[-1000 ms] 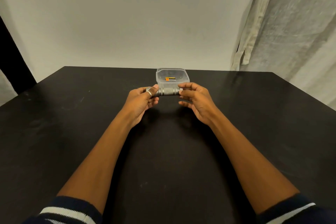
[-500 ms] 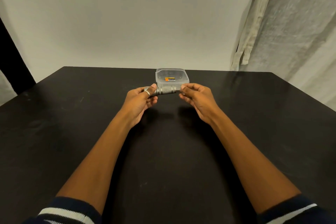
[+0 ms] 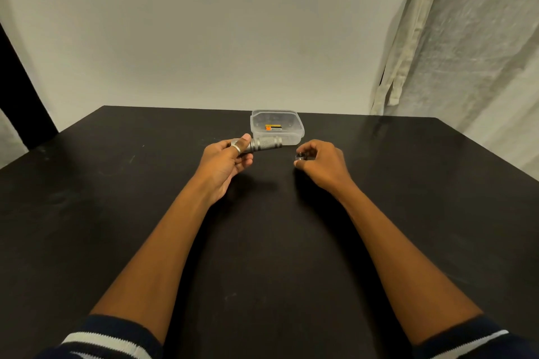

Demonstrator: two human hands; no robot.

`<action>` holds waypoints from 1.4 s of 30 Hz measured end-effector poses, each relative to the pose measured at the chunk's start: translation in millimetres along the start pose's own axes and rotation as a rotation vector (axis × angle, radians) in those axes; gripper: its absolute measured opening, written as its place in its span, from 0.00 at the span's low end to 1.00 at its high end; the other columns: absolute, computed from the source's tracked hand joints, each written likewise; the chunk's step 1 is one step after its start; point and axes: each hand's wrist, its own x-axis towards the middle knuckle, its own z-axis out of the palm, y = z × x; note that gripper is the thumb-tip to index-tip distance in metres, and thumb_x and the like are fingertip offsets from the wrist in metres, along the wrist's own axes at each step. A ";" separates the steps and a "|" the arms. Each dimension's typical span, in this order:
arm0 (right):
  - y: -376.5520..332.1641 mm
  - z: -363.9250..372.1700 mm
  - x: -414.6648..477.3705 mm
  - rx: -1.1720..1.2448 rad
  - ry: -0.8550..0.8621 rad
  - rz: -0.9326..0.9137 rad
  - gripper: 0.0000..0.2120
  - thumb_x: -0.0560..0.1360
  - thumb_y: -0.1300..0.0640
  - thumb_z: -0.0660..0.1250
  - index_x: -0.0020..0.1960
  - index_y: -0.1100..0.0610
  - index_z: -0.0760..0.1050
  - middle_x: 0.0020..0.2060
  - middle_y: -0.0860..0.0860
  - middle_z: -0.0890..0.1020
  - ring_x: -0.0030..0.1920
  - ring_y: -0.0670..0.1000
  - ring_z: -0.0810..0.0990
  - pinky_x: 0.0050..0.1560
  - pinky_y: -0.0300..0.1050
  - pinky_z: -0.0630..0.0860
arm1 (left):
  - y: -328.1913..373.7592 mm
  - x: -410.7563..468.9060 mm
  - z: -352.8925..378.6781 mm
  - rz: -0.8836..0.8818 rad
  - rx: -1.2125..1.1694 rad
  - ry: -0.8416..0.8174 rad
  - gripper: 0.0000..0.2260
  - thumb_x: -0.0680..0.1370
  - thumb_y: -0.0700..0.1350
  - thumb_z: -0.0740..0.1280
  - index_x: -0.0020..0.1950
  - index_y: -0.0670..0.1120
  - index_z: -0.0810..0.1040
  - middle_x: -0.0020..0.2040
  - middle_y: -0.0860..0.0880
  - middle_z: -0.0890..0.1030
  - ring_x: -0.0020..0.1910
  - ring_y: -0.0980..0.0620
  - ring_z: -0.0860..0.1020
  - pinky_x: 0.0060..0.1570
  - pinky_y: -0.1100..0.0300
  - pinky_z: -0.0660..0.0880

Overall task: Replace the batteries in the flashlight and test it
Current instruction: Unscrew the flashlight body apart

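My left hand (image 3: 226,162) grips the head end of a short silver flashlight (image 3: 265,144), held level above the black table (image 3: 116,213), its knurled barrel pointing right. My right hand (image 3: 319,165) is apart from it to the right, low over the table, its fingertips pinching the small round tail cap (image 3: 299,157). Behind the flashlight stands a clear plastic box (image 3: 291,122) with an orange-and-black battery (image 3: 273,127) lying inside. The flashlight's head is hidden by my fingers.
A pale wall rises behind the table's far edge. A light curtain (image 3: 437,52) hangs at the right. A dark upright strip (image 3: 20,90) stands at the left. A thumb ring (image 3: 235,148) shows on my left hand.
Both hands were together on the flashlight. Now my right hand has pulled away to the right with the tail cap, leaving the barrel in my left hand.
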 end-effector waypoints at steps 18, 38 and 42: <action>-8.5 -8.4 3.6 0.234 0.155 0.099 0.12 0.78 0.53 0.71 0.60 0.53 0.82 0.49 0.43 0.83 0.48 0.40 0.81 0.56 0.41 0.81 | 1.9 -1.7 1.4 -0.005 -0.001 0.025 0.13 0.78 0.47 0.73 0.58 0.40 0.82 0.48 0.45 0.86 0.40 0.54 0.83 0.42 0.63 0.80; -48.1 -0.1 -9.1 1.201 -0.287 0.360 0.09 0.78 0.71 0.69 0.57 0.67 0.80 0.54 0.62 0.84 0.51 0.55 0.86 0.51 0.41 0.84 | 12.1 -3.6 7.2 0.160 -0.211 -0.035 0.20 0.69 0.44 0.79 0.59 0.45 0.81 0.47 0.49 0.85 0.42 0.55 0.83 0.44 0.62 0.80; -44.1 10.5 -10.5 1.312 -0.397 0.419 0.11 0.78 0.72 0.67 0.59 0.69 0.79 0.52 0.60 0.85 0.50 0.55 0.87 0.52 0.41 0.84 | 18.7 -2.3 11.1 0.232 -0.267 -0.051 0.19 0.67 0.42 0.80 0.56 0.46 0.81 0.47 0.51 0.87 0.45 0.55 0.85 0.42 0.63 0.80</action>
